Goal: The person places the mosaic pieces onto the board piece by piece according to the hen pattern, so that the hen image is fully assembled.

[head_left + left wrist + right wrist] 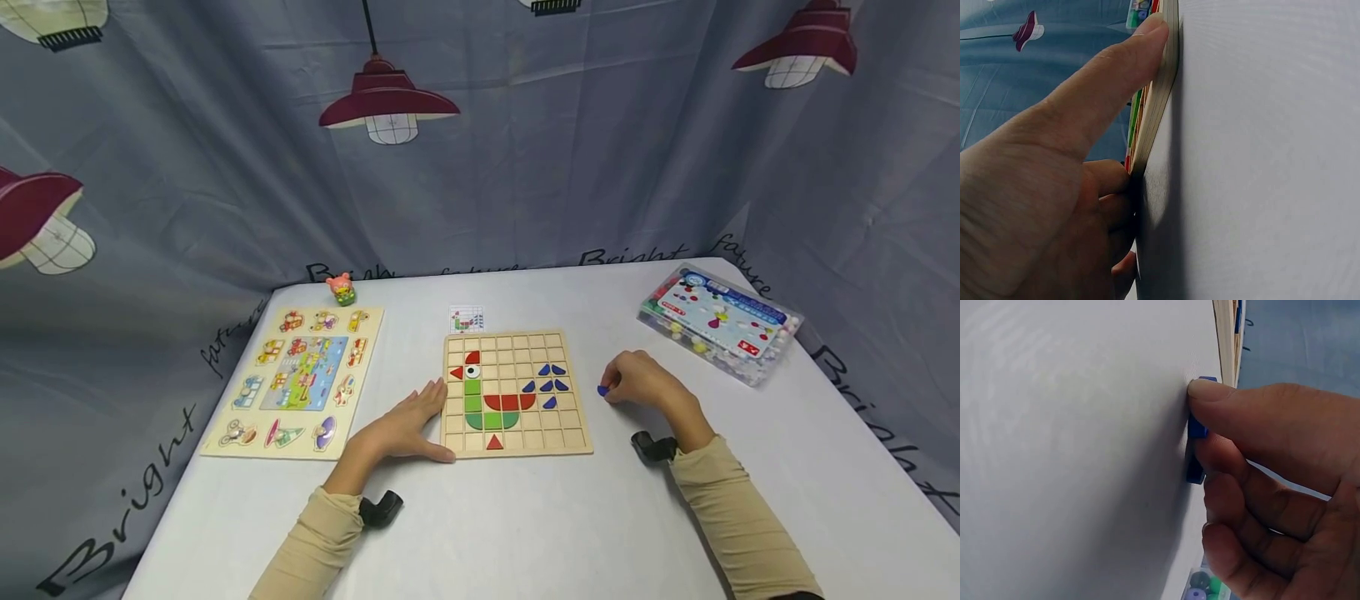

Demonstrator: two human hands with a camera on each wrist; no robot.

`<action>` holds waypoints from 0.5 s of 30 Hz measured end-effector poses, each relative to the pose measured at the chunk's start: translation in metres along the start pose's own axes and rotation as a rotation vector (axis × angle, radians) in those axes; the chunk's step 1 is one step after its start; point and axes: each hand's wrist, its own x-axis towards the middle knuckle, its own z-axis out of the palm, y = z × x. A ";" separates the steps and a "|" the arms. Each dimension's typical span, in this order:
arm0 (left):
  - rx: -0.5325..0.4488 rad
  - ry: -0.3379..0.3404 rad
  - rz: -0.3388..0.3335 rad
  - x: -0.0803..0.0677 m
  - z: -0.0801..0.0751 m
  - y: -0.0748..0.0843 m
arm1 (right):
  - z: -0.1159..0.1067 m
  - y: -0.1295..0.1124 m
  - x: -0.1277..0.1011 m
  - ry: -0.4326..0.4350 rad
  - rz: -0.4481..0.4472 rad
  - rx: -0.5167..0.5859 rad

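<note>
A wooden grid board [517, 342] lies mid-table, bearing flat red, green and blue pieces and an eye tile [472, 372] arranged like a bird. My left hand [403, 425] rests along its left edge, fingers extended; the left wrist view shows the thumb [1119, 69] against the board's side. To the right of the board, my right hand [643, 382] pinches a small blue piece [1197, 428] between thumb and index finger, close to the tabletop. Under the fingers another blue piece [1195, 472] shows, partly hidden. Above the board lies a small pattern card [467, 319].
At left lies a wooden picture puzzle board [251, 417] with several vehicle-like pieces. A small pink-and-green figurine [342, 289] stands behind it. A clear plastic case [720, 321] of colourful beads sits at the back right. The white table [525, 533] meets a grey-blue curtain behind.
</note>
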 end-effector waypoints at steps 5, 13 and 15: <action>0.007 -0.007 -0.001 0.000 -0.001 -0.001 | 0.001 -0.001 0.001 0.004 0.006 0.019; 0.005 -0.008 -0.006 0.000 -0.001 0.000 | 0.003 -0.010 0.000 0.031 -0.010 0.043; 0.005 -0.007 -0.004 0.000 -0.001 0.000 | 0.003 -0.013 0.000 0.037 -0.022 0.047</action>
